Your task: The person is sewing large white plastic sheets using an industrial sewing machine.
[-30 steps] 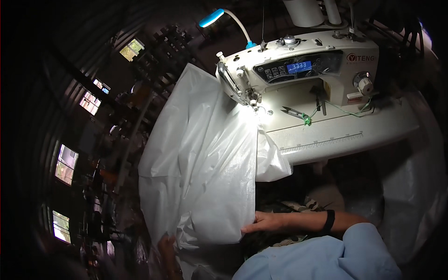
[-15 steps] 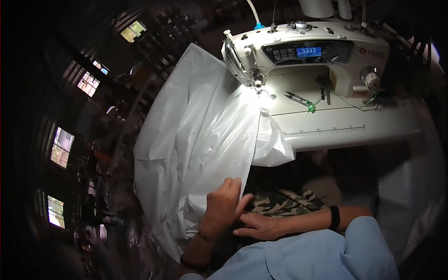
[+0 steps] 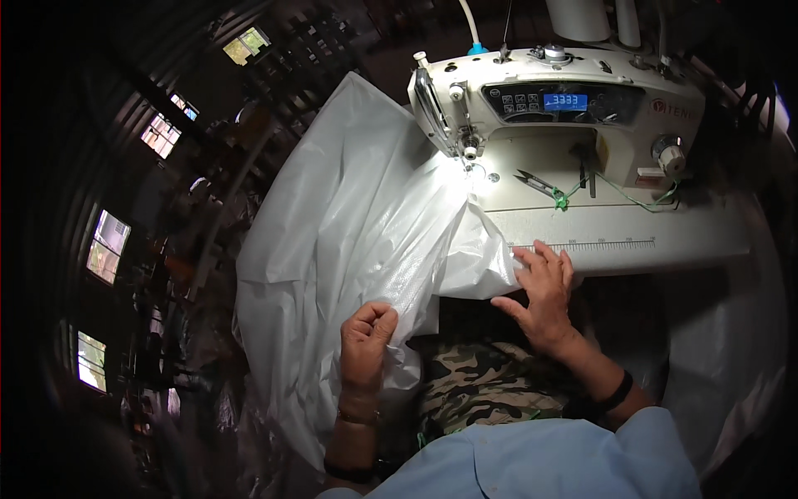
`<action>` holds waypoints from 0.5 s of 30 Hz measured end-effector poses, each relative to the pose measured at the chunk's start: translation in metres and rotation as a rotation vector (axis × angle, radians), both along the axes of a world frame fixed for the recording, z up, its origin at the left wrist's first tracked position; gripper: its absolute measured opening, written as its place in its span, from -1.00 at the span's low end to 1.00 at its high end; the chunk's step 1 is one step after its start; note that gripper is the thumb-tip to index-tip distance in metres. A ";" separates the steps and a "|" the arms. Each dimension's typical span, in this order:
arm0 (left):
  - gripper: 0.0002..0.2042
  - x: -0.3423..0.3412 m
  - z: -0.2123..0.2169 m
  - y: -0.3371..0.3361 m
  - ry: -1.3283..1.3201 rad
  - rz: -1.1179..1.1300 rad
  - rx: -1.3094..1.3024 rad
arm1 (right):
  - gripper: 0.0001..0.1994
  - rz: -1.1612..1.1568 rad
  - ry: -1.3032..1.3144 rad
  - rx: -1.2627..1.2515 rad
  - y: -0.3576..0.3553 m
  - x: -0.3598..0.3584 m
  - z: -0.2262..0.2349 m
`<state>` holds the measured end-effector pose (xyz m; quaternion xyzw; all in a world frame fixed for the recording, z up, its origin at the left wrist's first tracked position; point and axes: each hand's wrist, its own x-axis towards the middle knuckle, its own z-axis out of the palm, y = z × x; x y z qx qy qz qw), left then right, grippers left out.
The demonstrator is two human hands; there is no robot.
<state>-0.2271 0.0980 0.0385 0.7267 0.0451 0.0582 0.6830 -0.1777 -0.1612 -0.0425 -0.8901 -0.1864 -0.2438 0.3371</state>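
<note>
A large white sheet of thin, slightly shiny material [image 3: 332, 216] hangs over the left end of the sewing machine bed, one part running under the lit needle area. My left hand [image 3: 364, 337] is closed on a fold of the sheet near its front edge. My right hand [image 3: 544, 291] has its fingers spread, beside the small flap of sheet at the bed's front edge; whether the fingertips touch it I cannot tell. The white sewing machine [image 3: 549, 100] stands at the upper right with its display glowing blue.
Thread snips [image 3: 540, 183] with a green cord lie on the machine bed [image 3: 706, 229], near the pillar. A ruler scale runs along the bed's front edge. Camouflage-patterned cloth [image 3: 474, 382] covers my lap below it. The room at left is dark, with several bright windows.
My right hand has moved from beside my left hand up and right to the bed's front edge, opening. My left hand has shifted left and slightly up, pulling the sheet's edge into folds.
</note>
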 end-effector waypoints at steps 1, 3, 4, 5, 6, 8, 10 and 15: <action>-0.90 0.001 0.002 0.002 -0.025 -0.008 -0.042 | -0.52 0.002 -0.006 -0.003 -0.001 0.000 -0.001; -0.91 0.002 -0.003 0.006 -0.045 -0.005 -0.041 | -0.63 0.100 0.013 -0.006 -0.003 0.003 -0.003; -0.92 -0.001 -0.007 0.006 -0.003 -0.012 -0.014 | -0.63 0.101 0.006 -0.009 -0.004 0.005 -0.006; -0.92 -0.003 -0.009 0.004 0.040 -0.018 0.012 | -0.69 0.144 -0.031 -0.008 -0.006 0.005 -0.010; -0.93 -0.006 -0.012 0.001 0.037 -0.053 0.101 | -0.74 0.190 -0.064 -0.009 -0.007 0.005 -0.012; -0.92 -0.013 -0.020 -0.007 0.082 -0.126 0.100 | -0.77 0.313 -0.065 0.039 -0.013 0.007 -0.009; -0.92 -0.018 -0.028 -0.010 0.091 -0.156 0.084 | -0.77 0.446 -0.061 0.087 -0.010 0.004 -0.006; -0.92 -0.017 -0.030 -0.018 0.027 -0.205 0.067 | -0.76 0.468 0.498 0.796 0.022 -0.026 0.014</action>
